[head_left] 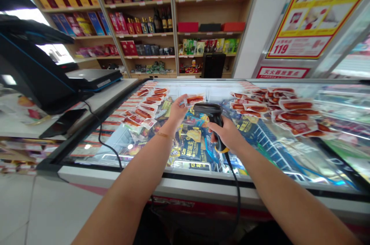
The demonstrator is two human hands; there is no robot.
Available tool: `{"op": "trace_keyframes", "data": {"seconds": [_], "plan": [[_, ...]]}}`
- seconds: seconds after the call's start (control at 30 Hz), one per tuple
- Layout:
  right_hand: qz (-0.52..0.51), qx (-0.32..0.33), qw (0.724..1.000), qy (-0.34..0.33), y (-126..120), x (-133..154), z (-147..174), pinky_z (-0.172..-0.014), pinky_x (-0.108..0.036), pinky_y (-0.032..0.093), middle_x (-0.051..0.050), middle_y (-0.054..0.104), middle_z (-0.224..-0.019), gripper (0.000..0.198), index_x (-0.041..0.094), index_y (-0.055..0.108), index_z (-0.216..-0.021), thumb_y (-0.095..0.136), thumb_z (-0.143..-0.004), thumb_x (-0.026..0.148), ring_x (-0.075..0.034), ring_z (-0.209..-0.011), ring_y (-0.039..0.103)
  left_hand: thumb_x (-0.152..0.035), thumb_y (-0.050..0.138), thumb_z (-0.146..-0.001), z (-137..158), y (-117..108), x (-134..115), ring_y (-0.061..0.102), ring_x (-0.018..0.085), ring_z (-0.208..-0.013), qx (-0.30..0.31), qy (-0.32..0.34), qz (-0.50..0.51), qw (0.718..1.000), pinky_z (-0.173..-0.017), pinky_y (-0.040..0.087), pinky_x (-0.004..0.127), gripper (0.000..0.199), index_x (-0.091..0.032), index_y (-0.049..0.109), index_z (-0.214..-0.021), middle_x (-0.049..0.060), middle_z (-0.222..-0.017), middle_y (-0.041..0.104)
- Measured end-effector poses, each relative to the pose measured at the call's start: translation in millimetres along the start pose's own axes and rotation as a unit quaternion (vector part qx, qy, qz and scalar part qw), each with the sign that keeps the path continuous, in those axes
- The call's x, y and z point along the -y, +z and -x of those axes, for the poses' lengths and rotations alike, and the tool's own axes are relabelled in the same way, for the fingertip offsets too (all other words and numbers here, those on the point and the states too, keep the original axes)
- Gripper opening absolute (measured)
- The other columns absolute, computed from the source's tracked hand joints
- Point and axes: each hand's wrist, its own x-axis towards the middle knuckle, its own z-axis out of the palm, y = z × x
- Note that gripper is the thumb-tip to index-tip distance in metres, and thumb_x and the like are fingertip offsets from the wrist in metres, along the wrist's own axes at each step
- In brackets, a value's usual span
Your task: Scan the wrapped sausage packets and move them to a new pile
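Observation:
My left hand (178, 109) pinches one end of a packaged sausage (195, 99) over the glass top of a chest freezer (106, 173). Wrapped round the handle of a black barcode scanner (208, 110) is my right hand (224, 131). The scanner's head is close to the near right side of that sausage pack, and its cable (235, 183) hangs down over the freezer's front edge. To the left on the glass lie several sausage packs (144, 113). A larger heap of sausage packs (297, 115) covers the right part.
A black checkout scale (95, 77) stands on the counter at left, with a cable (100, 133) running onto the freezer. Shelves with boxes and bottles (162, 19) line the back. Frozen goods (190, 146) and wire baskets (268, 144) show through the glass.

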Motion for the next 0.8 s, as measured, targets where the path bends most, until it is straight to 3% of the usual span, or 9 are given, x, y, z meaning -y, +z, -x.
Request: {"op": "trace_keyframes", "data": {"seconds": [0.3, 0.43, 0.6, 0.8], "plan": [[-0.028, -0.031, 0.999, 0.003, -2, 5, 0, -0.039, -0.022, 0.043, 0.006, 0.058, -0.061, 0.024, 0.021, 0.051, -0.086, 0.066, -0.073, 0.033, -0.01, -0.037, 0.055, -0.005, 0.069, -0.054, 6, 9, -8, 0.07, 0.023, -0.099, -0.023, -0.053, 0.022, 0.998, -0.091, 0.054, 0.036, 0.066, -0.015, 0.064, -0.119, 0.011, -0.117, 0.069], [-0.039, -0.078, 0.996, 0.016, -24, 23, -7, -0.037, -0.021, 0.041, 0.005, 0.058, -0.059, 0.023, 0.02, 0.052, -0.084, 0.067, -0.073, 0.032, -0.01, -0.037, 0.054, -0.004, 0.068, -0.056, 6, 27, -9, 0.069, 0.023, -0.1, -0.007, -0.065, 0.011, 0.998, -0.089, 0.054, 0.036, 0.065, -0.015, 0.065, -0.12, 0.012, -0.118, 0.069], [-0.022, -0.142, 0.989, 0.028, -84, 42, -20, -0.036, -0.022, 0.042, 0.003, 0.059, -0.06, 0.021, 0.019, 0.054, -0.083, 0.071, -0.072, 0.026, -0.01, -0.038, 0.054, -0.001, 0.066, -0.056, -8, 79, -8, 0.07, 0.021, -0.091, 0.032, -0.092, 0.008, 0.995, -0.083, 0.055, 0.034, 0.067, -0.012, 0.064, -0.122, 0.014, -0.118, 0.07], [-0.069, -0.255, 0.963, 0.05, -151, 12, -26, -0.032, -0.022, 0.038, 0.003, 0.055, -0.053, 0.018, 0.019, 0.054, -0.078, 0.07, -0.071, 0.025, -0.01, -0.036, 0.049, 0.003, 0.063, -0.06, -23, 169, 6, 0.069, 0.02, -0.089, 0.086, -0.099, 0.012, 0.991, -0.081, 0.055, 0.032, 0.071, -0.011, 0.061, -0.129, 0.015, -0.121, 0.068]]}}
